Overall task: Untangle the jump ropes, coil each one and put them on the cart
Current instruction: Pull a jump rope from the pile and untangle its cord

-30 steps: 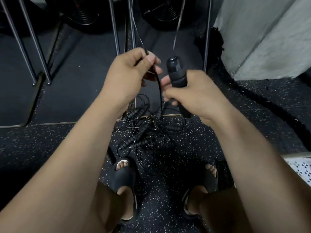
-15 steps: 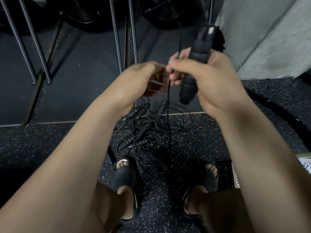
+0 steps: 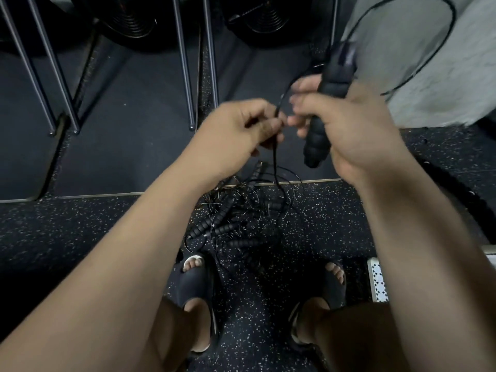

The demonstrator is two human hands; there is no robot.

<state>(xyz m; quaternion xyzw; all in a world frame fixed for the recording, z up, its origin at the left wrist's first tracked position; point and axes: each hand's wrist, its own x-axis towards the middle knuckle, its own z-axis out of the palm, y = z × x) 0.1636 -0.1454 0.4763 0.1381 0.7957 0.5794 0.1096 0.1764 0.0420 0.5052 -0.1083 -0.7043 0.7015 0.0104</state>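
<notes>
Right hand [image 3: 354, 130]: clenched round a ribbed black handle [image 3: 315, 146], held upright above the floor.
Left hand [image 3: 241, 132]: pinching the thin cord [image 3: 274, 162] just beside the handle.
Cord: likely light, limp and slick (kinks easily); best gripped near the handle.
Tangle [image 3: 236, 218]: the other ropes, heaped on the floor ahead of the feet.

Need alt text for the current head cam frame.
The right hand holds a black jump-rope handle while the left hand pinches a thin cord beside it. The cord drops to a tangled pile of ropes on the speckled floor, just ahead of the person's sandalled feet.
</notes>
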